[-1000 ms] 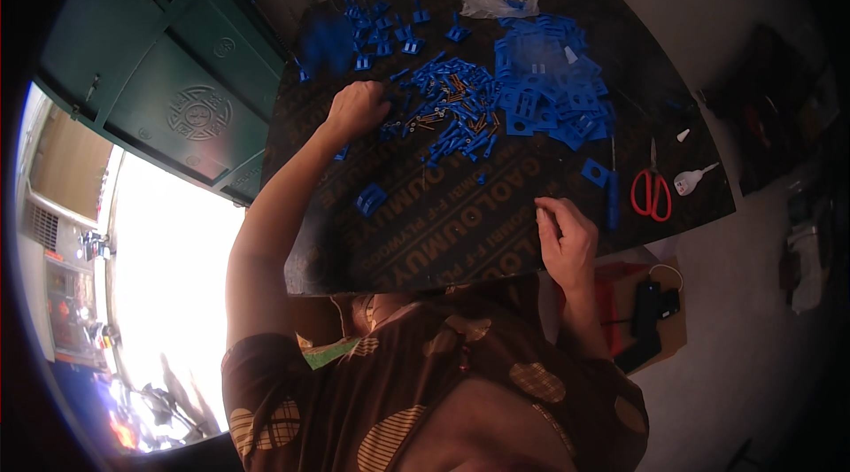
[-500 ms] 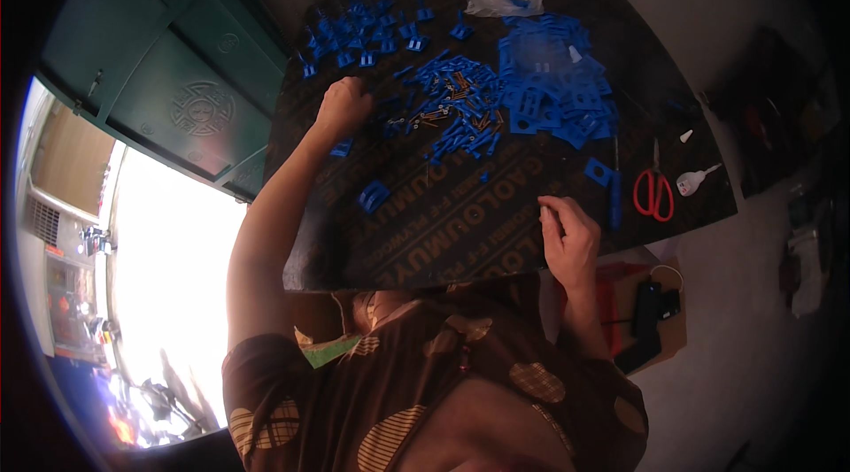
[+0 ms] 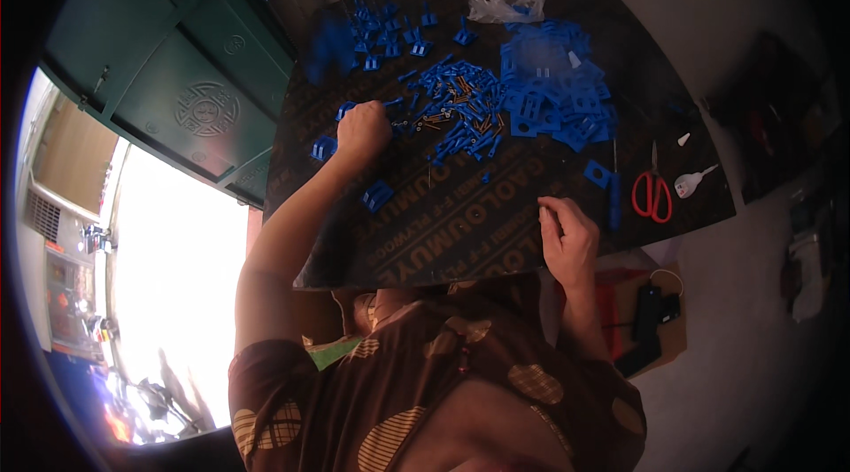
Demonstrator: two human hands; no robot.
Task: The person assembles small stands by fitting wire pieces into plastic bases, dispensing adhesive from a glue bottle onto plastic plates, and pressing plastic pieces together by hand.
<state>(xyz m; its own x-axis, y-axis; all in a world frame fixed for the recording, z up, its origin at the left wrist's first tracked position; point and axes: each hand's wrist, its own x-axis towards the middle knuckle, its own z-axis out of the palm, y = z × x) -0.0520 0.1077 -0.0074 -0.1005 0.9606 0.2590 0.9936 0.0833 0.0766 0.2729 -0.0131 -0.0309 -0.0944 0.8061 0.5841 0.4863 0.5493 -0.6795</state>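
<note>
Hands (image 3: 364, 129) (image 3: 569, 240) apart, left near blue pieces (image 3: 445, 82)

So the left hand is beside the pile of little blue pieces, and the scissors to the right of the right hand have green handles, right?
Not quite: the handles of the scissors are red, as the head view shows. The left hand is beside the pile of little blue pieces.

Brown capital letters (image 3: 498, 208) run in slanting rows on the table (image 3: 651, 87); a round raised emblem (image 3: 208, 110) and smaller roundel (image 3: 233, 45) mark the green door (image 3: 133, 91).
</note>
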